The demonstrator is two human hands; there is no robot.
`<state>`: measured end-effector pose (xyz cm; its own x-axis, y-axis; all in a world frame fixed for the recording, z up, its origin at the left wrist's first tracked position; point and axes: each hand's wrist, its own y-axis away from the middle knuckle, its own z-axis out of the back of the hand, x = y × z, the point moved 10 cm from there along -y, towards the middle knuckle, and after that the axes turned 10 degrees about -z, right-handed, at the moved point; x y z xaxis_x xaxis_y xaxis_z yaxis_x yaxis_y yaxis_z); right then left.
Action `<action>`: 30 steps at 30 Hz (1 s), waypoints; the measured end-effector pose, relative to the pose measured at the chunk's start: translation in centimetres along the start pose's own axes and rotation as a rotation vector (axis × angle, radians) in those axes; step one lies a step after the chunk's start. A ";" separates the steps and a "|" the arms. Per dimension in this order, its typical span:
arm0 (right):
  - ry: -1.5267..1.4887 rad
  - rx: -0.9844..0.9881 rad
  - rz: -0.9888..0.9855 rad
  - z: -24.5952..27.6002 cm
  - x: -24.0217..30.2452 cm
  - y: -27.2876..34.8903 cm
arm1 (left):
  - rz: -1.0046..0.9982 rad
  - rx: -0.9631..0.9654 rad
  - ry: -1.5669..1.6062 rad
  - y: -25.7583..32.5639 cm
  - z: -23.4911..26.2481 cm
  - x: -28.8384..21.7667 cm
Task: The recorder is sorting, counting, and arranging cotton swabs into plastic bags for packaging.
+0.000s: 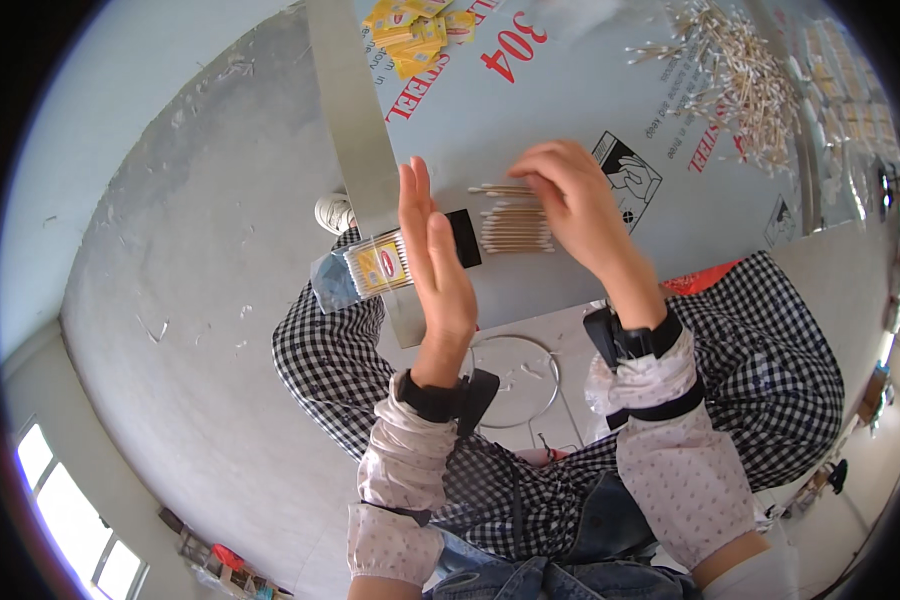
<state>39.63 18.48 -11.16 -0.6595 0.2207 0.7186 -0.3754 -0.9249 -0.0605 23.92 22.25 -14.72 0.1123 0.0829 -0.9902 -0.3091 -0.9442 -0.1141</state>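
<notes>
My left hand (438, 262) is open, its fingers held straight and close together, pointing away from me. Behind and beside it, at the table's left edge, lies a clear packet of cotton swabs (356, 266) with a yellow label card (382, 262). A black block (463, 238) sits just right of this hand. My right hand (575, 205) hovers over a neat row of cotton swabs (515, 232), its fingers bent and the thumb apart from them. Its fingertips are at the far end of the row, by a few slightly separate swabs (500, 190).
Yellow label cards (415, 35) are heaped at the far left of the metal table (560, 90). A big loose pile of cotton swabs (745, 85) lies far right, with filled packets (850, 95) beyond it. Below the table edge stands a round metal-rimmed stool (515, 415).
</notes>
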 end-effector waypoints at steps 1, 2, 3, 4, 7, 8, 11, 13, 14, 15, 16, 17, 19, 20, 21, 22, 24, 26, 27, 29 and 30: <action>-0.109 -0.092 -0.094 0.9 -0.7 0.7 | 0.064 -0.048 0.184 -0.3 0.3 0.9; -0.219 -0.184 -0.189 1.5 -1.6 1.6 | 0.067 -0.051 0.183 -0.8 0.2 1.3; -0.237 -0.251 -0.281 1.9 -2.1 2.7 | 0.050 -0.038 0.202 -1.6 -0.2 0.9; -0.238 -0.249 -0.282 1.3 -2.1 3.3 | 0.039 -0.025 0.224 -2.0 -0.9 0.5; -0.477 -0.479 -0.413 1.0 -3.4 5.4 | 0.054 0.016 0.208 -1.6 -2.7 0.5; -0.476 -0.479 -0.417 0.4 -3.3 5.4 | 0.033 0.039 0.194 -1.5 -3.1 0.4; -0.613 -0.481 -0.405 -1.1 -2.5 5.1 | 0.029 0.046 0.193 -1.2 -3.8 0.3; -0.645 -0.483 -0.402 -1.5 -2.4 4.8 | 0.043 0.028 0.202 -1.3 -3.8 0.2; -0.675 -0.485 -0.395 -1.5 -2.4 4.7 | 0.058 0.021 0.207 -1.3 -3.8 0.2; -0.676 -0.484 -0.397 -1.6 -2.5 4.6 | 0.072 0.013 0.211 -1.3 -3.8 0.3; -0.679 -0.470 -0.382 -1.6 -2.4 4.4 | 0.073 0.013 0.210 -1.2 -3.8 0.4; -0.681 -0.456 -0.366 -1.6 -2.3 4.2 | 0.064 0.006 0.229 -1.1 -3.7 0.4; -0.707 -0.423 -0.370 -1.7 -2.7 4.1 | 0.058 0.000 0.245 -0.7 -3.8 0.5; -0.732 -0.391 -0.372 -1.8 -2.8 4.0 | 0.065 -0.014 0.245 -0.2 -3.7 0.5; -0.729 -0.392 -0.375 -1.6 -3.0 4.1 | 0.074 -0.028 0.250 0.2 -3.8 0.4; -0.741 -0.380 -0.371 -1.4 -3.1 4.2 | 0.078 -0.027 0.252 0.5 -3.8 0.4; -0.758 -0.366 -0.371 -1.1 -3.4 4.4 | 0.119 -0.032 0.261 0.9 -3.2 0.5; -0.819 -0.404 -0.388 -0.5 -4.0 4.9 | 0.067 -0.050 0.260 0.8 -1.7 -0.1; -0.786 -0.388 -0.404 0.0 -4.4 5.2 | 0.044 -0.084 0.237 1.0 -1.0 -0.2; -0.791 -0.419 -0.415 0.8 -4.9 5.8 | 0.053 -0.117 0.218 1.8 0.1 -0.3; -0.796 -0.450 -0.421 1.2 -5.2 6.1 | 0.056 -0.149 0.199 2.3 0.8 -0.5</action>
<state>41.54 11.31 -14.46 0.1490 0.0790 0.9857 -0.7974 -0.5799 0.1670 22.43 20.29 -14.59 0.2871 -0.0215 -0.9577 -0.1787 -0.9834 -0.0315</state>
